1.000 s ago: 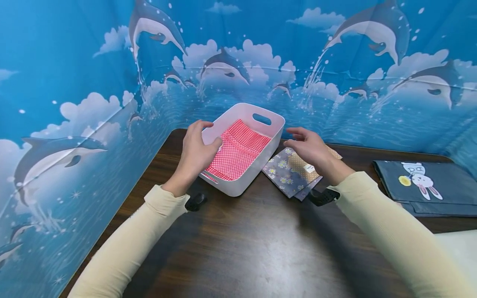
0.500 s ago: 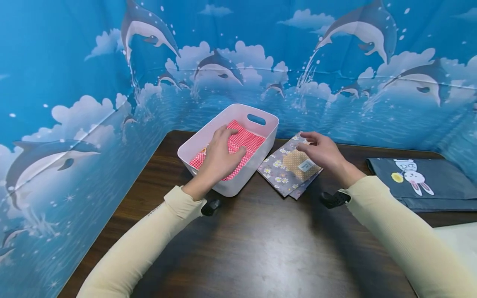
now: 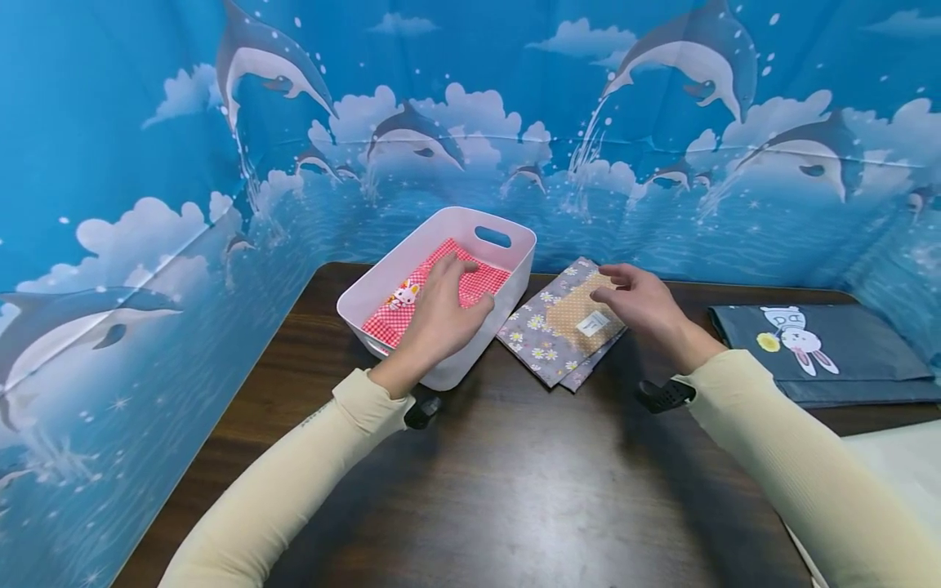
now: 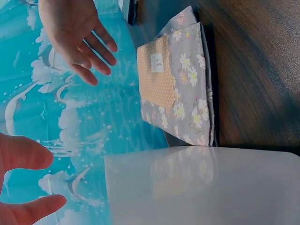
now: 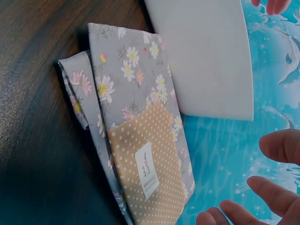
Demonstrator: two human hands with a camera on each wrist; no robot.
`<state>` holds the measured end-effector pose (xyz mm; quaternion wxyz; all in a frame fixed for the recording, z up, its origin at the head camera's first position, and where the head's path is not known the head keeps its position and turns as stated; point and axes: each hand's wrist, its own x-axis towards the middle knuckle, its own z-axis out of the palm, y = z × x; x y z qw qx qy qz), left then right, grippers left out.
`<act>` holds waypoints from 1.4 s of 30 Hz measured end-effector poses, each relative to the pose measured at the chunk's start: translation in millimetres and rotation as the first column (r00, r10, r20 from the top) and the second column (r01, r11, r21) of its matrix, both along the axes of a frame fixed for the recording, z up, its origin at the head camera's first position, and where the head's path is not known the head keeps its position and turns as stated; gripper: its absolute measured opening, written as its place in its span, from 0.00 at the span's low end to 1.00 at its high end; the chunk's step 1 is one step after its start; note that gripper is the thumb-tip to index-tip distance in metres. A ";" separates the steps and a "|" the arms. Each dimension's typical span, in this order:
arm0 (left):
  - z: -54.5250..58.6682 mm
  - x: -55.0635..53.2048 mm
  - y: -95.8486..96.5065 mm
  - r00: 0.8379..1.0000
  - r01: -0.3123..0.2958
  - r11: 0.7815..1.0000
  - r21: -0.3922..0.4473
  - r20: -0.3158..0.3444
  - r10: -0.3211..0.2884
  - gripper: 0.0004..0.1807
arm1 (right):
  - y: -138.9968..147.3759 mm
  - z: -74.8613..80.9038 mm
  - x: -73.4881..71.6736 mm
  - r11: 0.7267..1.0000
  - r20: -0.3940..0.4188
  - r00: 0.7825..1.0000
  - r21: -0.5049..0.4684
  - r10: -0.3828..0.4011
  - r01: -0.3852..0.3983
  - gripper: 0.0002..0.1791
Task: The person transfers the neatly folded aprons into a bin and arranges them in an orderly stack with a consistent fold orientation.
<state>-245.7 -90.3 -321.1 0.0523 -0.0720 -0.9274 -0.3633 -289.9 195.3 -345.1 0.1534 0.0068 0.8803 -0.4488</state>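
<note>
In the head view my left hand (image 3: 443, 314) is over the near right side of a white plastic bin (image 3: 382, 282), thumb and fingers apart with nothing between them. A folded red-and-white checked cloth (image 3: 470, 286) with a rabbit picture lies inside the bin, partly hidden by that hand. Right of the bin lies a folded grey daisy-print cloth (image 3: 540, 331) with a tan polka-dot patch (image 5: 150, 164) and a white label. My right hand (image 3: 648, 309) hovers over its right end, fingers loosely bent and holding nothing; the left wrist view shows this right hand (image 4: 77, 37) above the cloth.
A folded dark cloth (image 3: 853, 343) with a rabbit print lies at the right on the brown wooden table (image 3: 515, 474). A pale sheet (image 3: 897, 465) is at the right edge. A blue dolphin curtain (image 3: 470, 122) rises behind and to the left.
My left hand has moved rightward from the bin's left side to its near right side. My right hand has shifted a little right, uncovering more of the daisy cloth. The head view has turned slightly right.
</note>
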 end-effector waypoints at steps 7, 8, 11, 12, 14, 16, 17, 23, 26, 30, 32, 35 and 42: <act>-6.2 0.4 -0.8 0.999 -0.008 1.000 -0.009 0.037 0.008 0.30 | 0.1 -4.4 0.9 1.000 0.003 1.000 0.008 0.001 -0.001 0.37; -6.7 0.4 -0.8 0.999 -0.009 1.000 -0.007 0.042 0.009 0.31 | -0.1 -5.4 1.1 1.000 0.001 1.000 0.008 0.000 0.000 0.37; -7.9 0.3 -0.9 0.999 -0.009 1.000 -0.009 0.045 0.010 0.30 | -0.8 -8.6 1.5 1.000 -0.004 1.000 0.018 0.007 -0.006 0.38; -8.1 0.5 -0.7 0.999 -0.007 1.000 -0.009 0.043 0.008 0.30 | -1.3 -9.6 1.7 1.000 -0.004 1.000 0.021 0.008 -0.008 0.38; -9.0 0.6 -0.8 0.999 -0.007 1.000 -0.009 0.042 0.008 0.30 | -2.4 -11.8 2.2 1.000 -0.003 1.000 0.023 0.013 -0.013 0.38; -9.9 0.9 -0.9 0.999 -0.006 1.000 -0.012 0.043 0.006 0.30 | -3.7 -14.2 2.7 0.999 -0.002 1.000 0.036 0.021 -0.021 0.38; -10.4 1.0 -1.1 0.999 -0.005 1.000 -0.013 0.043 0.006 0.30 | -4.3 -15.8 2.9 0.999 -0.005 1.000 0.047 0.028 -0.028 0.38; -12.4 2.0 -1.6 0.999 0.002 1.000 -0.014 0.045 -0.001 0.30 | -7.3 -28.7 5.6 0.977 -0.090 0.988 0.182 0.126 -0.108 0.38; -12.5 2.4 -1.4 0.999 0.001 1.000 -0.009 0.047 -0.001 0.30 | -9.9 -37.0 6.6 0.962 -0.126 0.975 0.231 0.181 -0.148 0.38; -13.0 2.7 -1.0 0.999 -0.004 1.000 -0.001 0.045 0.004 0.30 | -13.8 -47.3 9.0 0.948 -0.111 0.968 0.255 0.223 -0.189 0.38; -13.8 2.7 -1.2 0.999 -0.004 1.000 0.000 0.045 0.004 0.30 | -14.7 -51.9 10.4 0.939 -0.095 0.964 0.270 0.247 -0.214 0.38; -14.8 2.8 -2.1 0.999 -0.006 1.000 0.006 0.050 0.005 0.29 | -15.7 -58.5 11.1 0.917 -0.085 0.954 0.312 0.286 -0.247 0.36; -15.4 3.4 -3.6 0.998 -0.015 1.000 0.011 0.060 0.014 0.29 | -14.5 -63.3 9.8 0.910 -0.070 0.951 0.320 0.302 -0.265 0.34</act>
